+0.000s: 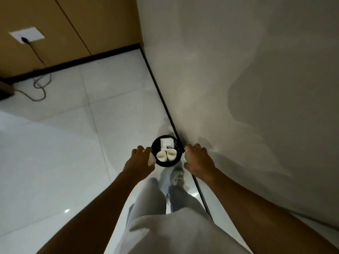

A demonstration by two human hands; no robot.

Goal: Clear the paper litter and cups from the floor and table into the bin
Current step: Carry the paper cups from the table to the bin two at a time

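Observation:
A round black bin point(155, 143) stands on the tiled floor against the white wall. Inside it lie two white paper cups point(166, 155) side by side and a white piece of paper point(166, 142) behind them. My left hand point(140, 160) hovers over the bin's left rim and grips a white paper cup point(151, 160). My right hand point(199, 159) is at the bin's right rim and holds another white cup point(184, 157), its mouth turned toward the bin.
White wall point(247, 88) close on the right, with a black skirting line. Brown panelled wall at the back left holds a socket point(27, 36) with a black cable point(39, 87) trailing over the floor. My legs and a shoe point(177, 177) are just below the bin.

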